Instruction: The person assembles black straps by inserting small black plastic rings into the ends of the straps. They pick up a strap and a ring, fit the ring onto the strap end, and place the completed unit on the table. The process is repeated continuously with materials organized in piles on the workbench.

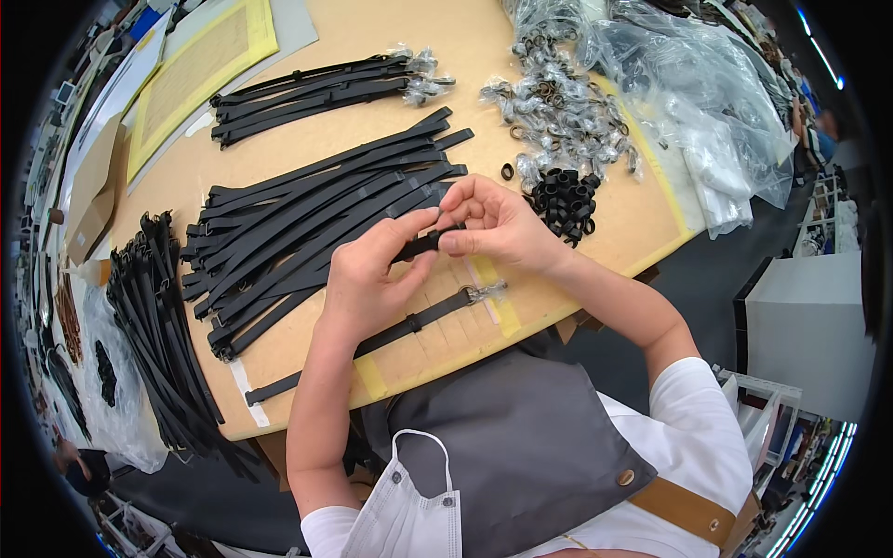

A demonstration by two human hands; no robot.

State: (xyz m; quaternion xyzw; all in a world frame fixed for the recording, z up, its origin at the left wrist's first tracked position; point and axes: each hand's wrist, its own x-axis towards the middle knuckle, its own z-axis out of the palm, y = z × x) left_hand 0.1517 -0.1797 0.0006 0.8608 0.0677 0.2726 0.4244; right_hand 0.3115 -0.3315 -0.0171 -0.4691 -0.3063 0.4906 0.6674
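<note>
Tan flat-topped worktable [358, 33], pretty cluttered. Flat black strap [415, 248] is up in my grip, left hand [367, 270] pinching it, right hand [493, 223] pinching at its end. Guessing I'm threading that end, so next calls for steady left, easing right. Small black ring-shaped loops [566, 200] sit just right of my grip; long black straps [302, 219] lie left.

Here I watch left hand [366, 272] and right hand [505, 226] pinch a black strap [420, 246], strap pile [293, 232] just beyond, black loops [565, 202] off right!
</note>
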